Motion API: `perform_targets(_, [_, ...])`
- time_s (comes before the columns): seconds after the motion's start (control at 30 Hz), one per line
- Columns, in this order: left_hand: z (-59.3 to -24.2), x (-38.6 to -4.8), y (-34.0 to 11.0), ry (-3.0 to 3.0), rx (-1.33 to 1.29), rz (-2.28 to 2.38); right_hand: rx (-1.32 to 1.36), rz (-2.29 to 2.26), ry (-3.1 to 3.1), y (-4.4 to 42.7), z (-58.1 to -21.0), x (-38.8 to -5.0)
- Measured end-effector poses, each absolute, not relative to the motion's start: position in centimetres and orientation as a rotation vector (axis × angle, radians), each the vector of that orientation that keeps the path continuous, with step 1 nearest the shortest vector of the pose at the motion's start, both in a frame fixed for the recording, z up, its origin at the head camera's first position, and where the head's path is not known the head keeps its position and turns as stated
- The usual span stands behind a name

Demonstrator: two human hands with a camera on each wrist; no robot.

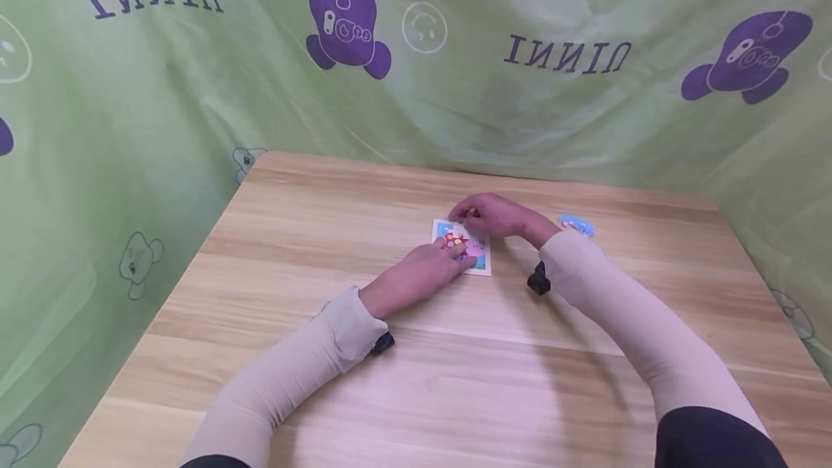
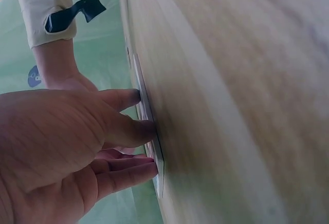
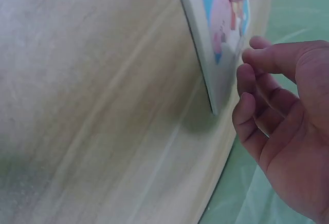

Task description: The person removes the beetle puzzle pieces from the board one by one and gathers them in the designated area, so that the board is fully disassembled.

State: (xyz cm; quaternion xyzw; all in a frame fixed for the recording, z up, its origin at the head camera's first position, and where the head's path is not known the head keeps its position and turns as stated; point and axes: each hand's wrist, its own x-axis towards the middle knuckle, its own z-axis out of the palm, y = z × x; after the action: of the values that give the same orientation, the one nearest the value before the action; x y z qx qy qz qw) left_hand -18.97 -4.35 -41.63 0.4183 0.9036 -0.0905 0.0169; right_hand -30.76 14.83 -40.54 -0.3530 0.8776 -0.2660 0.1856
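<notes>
A small picture board (image 1: 481,270) with a white border and a colourful cartoon print lies flat on the table. My left hand (image 1: 425,273) reaches over its near-left side, the fingers extended and resting on the picture. In the left wrist view, that hand's fingertips (image 2: 149,170) meet the edge of the thin board. At the board's far edge is my right hand (image 1: 490,215), its fingers bent loosely. The right wrist view shows the right hand (image 3: 288,100) beside the board, with thumb and index tips close together and no object visible between them.
A small blue printed piece (image 1: 576,225) lies to the right, just beyond the right sleeve. The wooden table (image 1: 455,374) reaches back to a green patterned curtain (image 1: 455,107). Black wrist mounts (image 1: 539,280) sit under both sleeves.
</notes>
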Motion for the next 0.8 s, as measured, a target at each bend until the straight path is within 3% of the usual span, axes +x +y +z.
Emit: perform_targets(0.8, [-42.1, -20.1, -5.0, 2.796, 1.369, -0.208, -0.906, -0.828, 2.427, 13.9, -41.8, -31.2])
